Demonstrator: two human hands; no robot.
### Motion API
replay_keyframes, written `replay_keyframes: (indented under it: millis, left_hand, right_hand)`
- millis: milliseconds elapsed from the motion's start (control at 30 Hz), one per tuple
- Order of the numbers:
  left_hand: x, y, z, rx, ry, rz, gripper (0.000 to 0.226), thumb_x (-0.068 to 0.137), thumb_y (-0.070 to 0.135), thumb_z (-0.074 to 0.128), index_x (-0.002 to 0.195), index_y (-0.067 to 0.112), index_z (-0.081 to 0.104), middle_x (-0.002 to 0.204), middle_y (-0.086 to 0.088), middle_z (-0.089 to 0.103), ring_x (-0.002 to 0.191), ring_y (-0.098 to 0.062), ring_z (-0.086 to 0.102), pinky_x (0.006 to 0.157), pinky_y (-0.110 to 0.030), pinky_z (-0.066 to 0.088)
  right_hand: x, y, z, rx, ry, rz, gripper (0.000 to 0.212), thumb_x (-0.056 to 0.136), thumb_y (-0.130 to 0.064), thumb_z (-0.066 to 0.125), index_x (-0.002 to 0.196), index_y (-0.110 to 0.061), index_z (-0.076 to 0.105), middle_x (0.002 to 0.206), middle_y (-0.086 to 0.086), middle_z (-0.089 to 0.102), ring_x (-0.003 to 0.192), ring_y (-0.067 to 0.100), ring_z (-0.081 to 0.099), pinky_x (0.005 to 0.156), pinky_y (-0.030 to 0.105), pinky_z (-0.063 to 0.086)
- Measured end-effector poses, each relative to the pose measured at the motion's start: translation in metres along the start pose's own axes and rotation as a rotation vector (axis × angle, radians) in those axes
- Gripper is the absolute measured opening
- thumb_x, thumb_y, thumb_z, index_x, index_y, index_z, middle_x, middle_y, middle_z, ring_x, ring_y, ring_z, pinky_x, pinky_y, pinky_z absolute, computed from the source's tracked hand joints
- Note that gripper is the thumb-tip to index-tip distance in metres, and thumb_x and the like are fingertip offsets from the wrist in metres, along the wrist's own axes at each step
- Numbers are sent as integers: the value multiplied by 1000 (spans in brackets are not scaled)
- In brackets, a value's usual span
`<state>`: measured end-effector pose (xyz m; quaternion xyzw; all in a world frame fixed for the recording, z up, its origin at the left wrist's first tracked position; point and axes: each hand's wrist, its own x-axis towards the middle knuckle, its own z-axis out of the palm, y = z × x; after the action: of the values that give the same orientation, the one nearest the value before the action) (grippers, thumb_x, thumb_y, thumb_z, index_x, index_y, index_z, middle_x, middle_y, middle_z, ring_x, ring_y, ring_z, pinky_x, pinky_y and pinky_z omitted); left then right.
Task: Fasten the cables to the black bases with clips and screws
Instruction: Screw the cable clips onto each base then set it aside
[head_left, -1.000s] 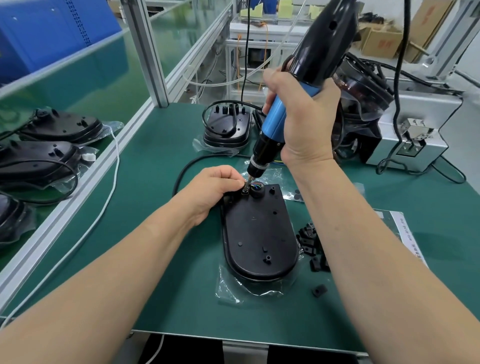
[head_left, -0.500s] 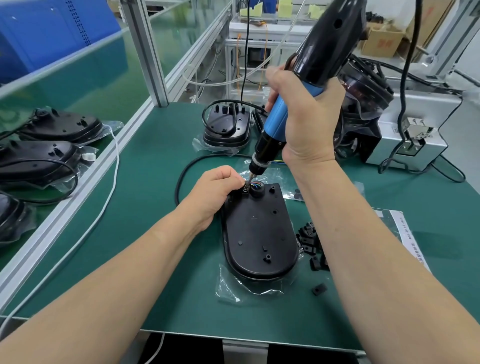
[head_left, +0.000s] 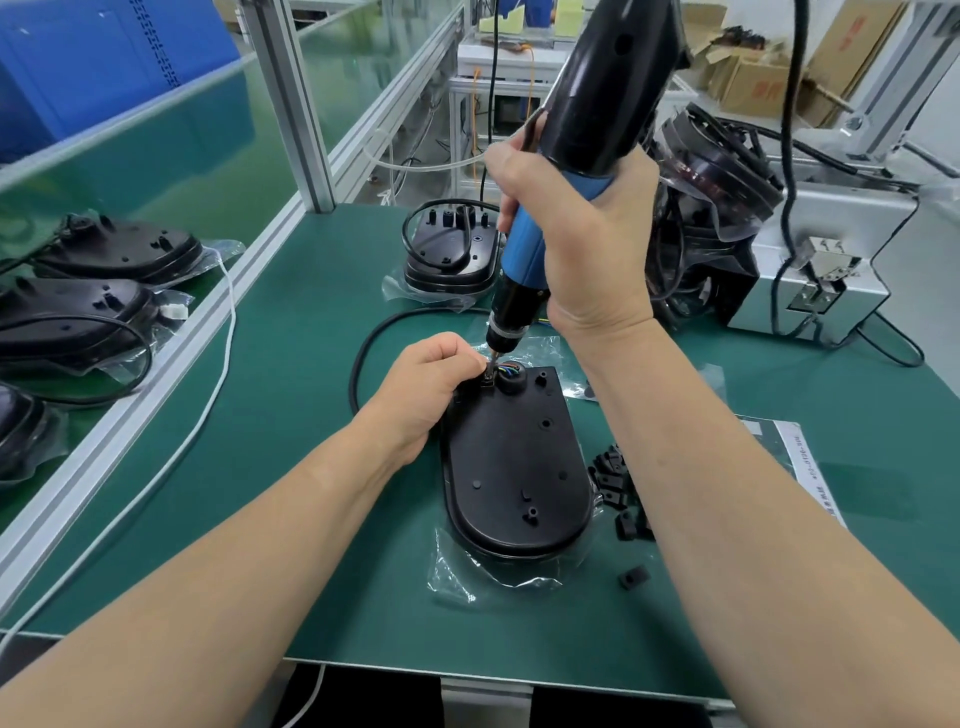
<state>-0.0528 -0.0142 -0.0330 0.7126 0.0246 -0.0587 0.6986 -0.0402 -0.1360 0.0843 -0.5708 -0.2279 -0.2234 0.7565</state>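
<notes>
A black oval base (head_left: 511, 467) lies on clear plastic wrap in the middle of the green mat. A black cable (head_left: 363, 348) loops from its far left corner, where coloured wire ends show. My left hand (head_left: 423, 387) pinches the small clip against that corner. My right hand (head_left: 576, 228) grips a blue and black electric screwdriver (head_left: 524, 249), held tilted, with its bit tip down on the clip beside my left fingertips. The screw itself is hidden.
Loose black clips (head_left: 615, 480) lie right of the base, one (head_left: 634, 577) nearer me. Another base with a cable (head_left: 449, 247) sits at the back, a stack of wrapped bases (head_left: 711, 218) and a grey screw feeder (head_left: 815, 270) at the right. More bases (head_left: 93, 306) lie beyond the left rail.
The screwdriver's upper body has tilted a little further right and nearer the camera; its tip stays on the clip. My left hand keeps its pinch.
</notes>
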Motion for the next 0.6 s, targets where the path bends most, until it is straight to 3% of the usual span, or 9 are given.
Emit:
replay_keyframes:
  millis: [433,600]
  left_hand:
    - [-1,1,1,-44,-4,-15,31,87,1,57,61,16,52,64,-2,52,59,-14,48,55,-24,42]
    - [-2,2,2,-40,-1,-15,21,88,3,59,69,12,54,75,-10,51,70,-20,47,66,-29,41]
  right_hand:
    - [-3,-1,5,-10,-6,39,8,76,2,68,76,0,61,68,8,57,57,24,50,57,36,47]
    - [-1,0,2,-31,9,9,7,76,3,67,75,7,61,67,13,56,55,25,50,57,36,45]
